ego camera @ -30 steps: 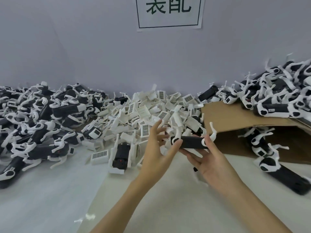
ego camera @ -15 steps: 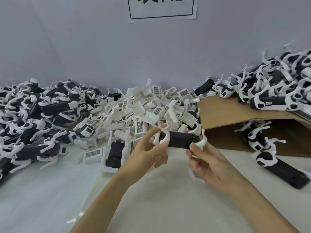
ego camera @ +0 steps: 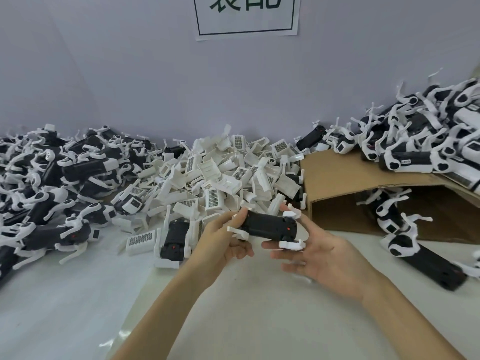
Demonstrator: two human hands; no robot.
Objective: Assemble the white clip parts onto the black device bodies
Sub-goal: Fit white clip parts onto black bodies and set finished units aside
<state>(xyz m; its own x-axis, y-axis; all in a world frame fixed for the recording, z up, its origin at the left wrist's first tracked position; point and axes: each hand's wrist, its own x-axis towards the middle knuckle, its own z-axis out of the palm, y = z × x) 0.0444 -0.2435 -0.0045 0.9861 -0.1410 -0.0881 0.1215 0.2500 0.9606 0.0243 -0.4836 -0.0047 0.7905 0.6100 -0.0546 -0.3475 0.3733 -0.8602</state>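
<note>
A black device body [ego camera: 270, 226] with white folding arms at both ends hangs above the table, held between my two hands. My left hand [ego camera: 223, 240] grips its left end, thumb on top and fingers curled below. My right hand [ego camera: 324, 258] supports its right end from underneath, fingers reaching under a white arm. Just behind lies a heap of loose white clip parts [ego camera: 220, 175]. Another black body set in a white clip [ego camera: 174, 237] lies on the table to the left of my left hand.
Piles of black-and-white devices fill the left side [ego camera: 52, 178] and the far right [ego camera: 428, 131]. A cardboard box [ego camera: 337, 178] lies open on its side at right, with more devices inside and in front [ego camera: 426, 258]. A paper sign [ego camera: 246, 16] hangs on the wall.
The held body has come lower and nearer to me and has turned, so its white arms now point down. My left hand closed round its left end; the right hand slid underneath.
</note>
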